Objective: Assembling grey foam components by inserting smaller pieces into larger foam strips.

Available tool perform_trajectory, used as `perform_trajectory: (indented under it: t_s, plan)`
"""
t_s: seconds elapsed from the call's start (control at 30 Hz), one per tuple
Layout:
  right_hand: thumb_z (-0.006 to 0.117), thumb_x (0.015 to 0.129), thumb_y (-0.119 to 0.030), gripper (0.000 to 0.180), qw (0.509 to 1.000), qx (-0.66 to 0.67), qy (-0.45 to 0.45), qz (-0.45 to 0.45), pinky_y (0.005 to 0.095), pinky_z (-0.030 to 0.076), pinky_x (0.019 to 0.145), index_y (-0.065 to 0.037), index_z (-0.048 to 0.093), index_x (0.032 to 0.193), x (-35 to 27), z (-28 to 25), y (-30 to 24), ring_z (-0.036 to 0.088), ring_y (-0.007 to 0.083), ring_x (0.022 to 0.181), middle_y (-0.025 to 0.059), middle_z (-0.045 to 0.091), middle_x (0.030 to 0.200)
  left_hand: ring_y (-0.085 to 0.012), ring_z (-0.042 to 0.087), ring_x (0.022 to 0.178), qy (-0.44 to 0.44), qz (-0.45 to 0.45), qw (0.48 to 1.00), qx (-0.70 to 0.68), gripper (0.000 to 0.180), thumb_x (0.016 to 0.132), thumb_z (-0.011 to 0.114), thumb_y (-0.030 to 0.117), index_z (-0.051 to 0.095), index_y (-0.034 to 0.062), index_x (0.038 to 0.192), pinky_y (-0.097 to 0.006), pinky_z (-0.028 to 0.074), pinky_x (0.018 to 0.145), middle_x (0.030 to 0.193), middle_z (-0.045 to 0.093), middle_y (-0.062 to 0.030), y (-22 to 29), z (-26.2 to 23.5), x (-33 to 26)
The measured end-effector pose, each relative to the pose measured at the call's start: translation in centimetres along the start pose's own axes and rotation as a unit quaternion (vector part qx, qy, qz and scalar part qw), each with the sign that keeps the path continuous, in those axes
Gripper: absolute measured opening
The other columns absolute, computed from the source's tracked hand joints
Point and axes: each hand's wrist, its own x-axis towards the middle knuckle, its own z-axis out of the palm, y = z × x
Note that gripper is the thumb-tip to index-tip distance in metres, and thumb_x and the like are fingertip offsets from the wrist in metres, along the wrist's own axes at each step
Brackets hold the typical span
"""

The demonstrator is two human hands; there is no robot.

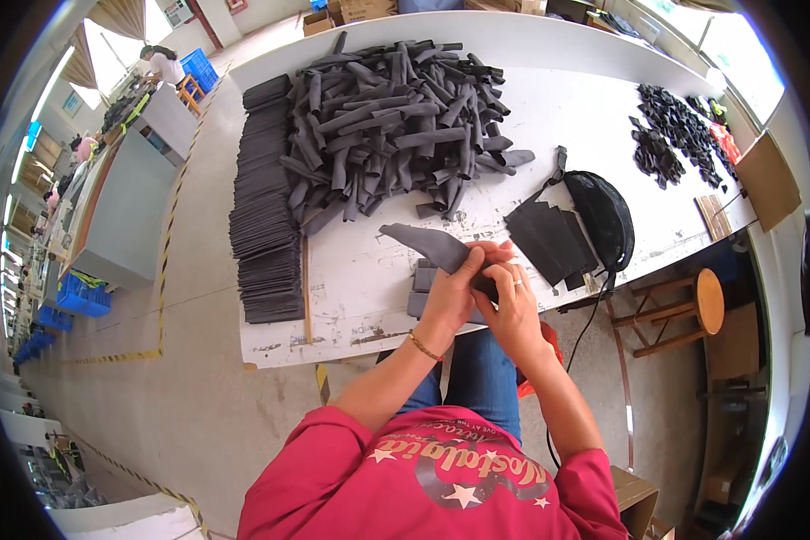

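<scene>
Both my hands hold a dark grey fabric tube just above the near edge of the white table. My left hand is closed around its middle, and the tube's narrow end points out to the left. At the other end, the fingers of my right hand pinch the fabric close to the left fingertips; part of that end is hidden by the fingers. Beneath the left hand lie some flat grey pieces, partly covered. Beyond my hands rises a large heap of grey fabric tubes.
A long row of flat grey pieces lines the table's left side. To the right are fanned dark pieces and a rounded black item with a cord. Small black pieces lie far right. A wooden stool stands right of the table.
</scene>
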Motion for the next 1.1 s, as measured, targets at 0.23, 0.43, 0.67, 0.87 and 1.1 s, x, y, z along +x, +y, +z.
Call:
perform_trajectory:
  t_s: [0.23, 0.43, 0.67, 0.87, 1.1]
  plan:
    - [0.073, 0.078, -0.003, 0.033, 0.999, 0.013, -0.042, -0.021, 0.0439, 0.05, 0.077, -0.003, 0.053, 0.105, -0.4, -1.1, 1.2, 0.06, 0.0371, 0.091, 0.0167, 0.059, 0.104, -0.0305, 0.05, 0.13, 0.016, 0.002, 0.999, -0.039, 0.029, 0.101, 0.052, 0.026, 0.06, 0.0017, 0.114, -0.043, 0.041, 0.107, 0.111, 0.07, -0.0141, 0.5, 0.5, -0.1]
    - [0.071, 0.079, -0.001, 0.031, 0.997, 0.022, -0.072, 0.001, 0.0443, 0.05, 0.077, -0.003, 0.053, 0.105, -0.1, -1.3, 0.9, 0.059, 0.038, 0.092, 0.0171, 0.059, 0.103, -0.0267, 0.056, 0.121, 0.025, -0.014, 0.998, -0.05, 0.029, 0.101, 0.053, 0.025, 0.059, 0.0011, 0.117, -0.039, 0.044, 0.103, 0.115, 0.067, -0.0163, -1.2, -0.2, -0.4]
    - [0.071, 0.078, 0.001, 0.022, 0.997, 0.044, -0.06, -0.03, 0.0434, 0.051, 0.07, -0.002, 0.057, 0.095, -0.2, -1.9, 2.3, 0.061, 0.0357, 0.084, 0.015, 0.06, 0.097, -0.0285, 0.062, 0.112, 0.101, 0.064, 0.99, -0.073, 0.031, 0.1, 0.054, 0.022, 0.058, -0.0025, 0.119, -0.04, 0.047, 0.102, 0.114, 0.066, -0.0182, 2.1, 1.2, 0.4]
    - [0.071, 0.078, 0.003, 0.016, 0.995, 0.081, -0.04, -0.038, 0.0396, 0.05, 0.064, -0.001, 0.06, 0.088, 1.0, -1.3, 2.2, 0.061, 0.0331, 0.076, 0.0134, 0.061, 0.091, -0.0327, 0.063, 0.11, 0.068, 0.079, 0.991, -0.088, 0.033, 0.101, 0.053, 0.025, 0.057, -0.003, 0.117, -0.043, 0.047, 0.104, 0.11, 0.067, -0.0173, 0.6, 1.5, 0.2]
    - [0.072, 0.078, 0.002, 0.013, 0.995, 0.096, -0.034, -0.022, 0.0372, 0.049, 0.063, 0.0, 0.061, 0.085, 0.9, -0.8, 2.0, 0.062, 0.0317, 0.073, 0.0133, 0.062, 0.09, -0.032, 0.063, 0.111, 0.081, 0.088, 0.988, -0.094, 0.032, 0.102, 0.052, 0.024, 0.057, -0.0028, 0.117, -0.042, 0.048, 0.102, 0.111, 0.067, -0.0174, -0.1, 1.1, -0.1]
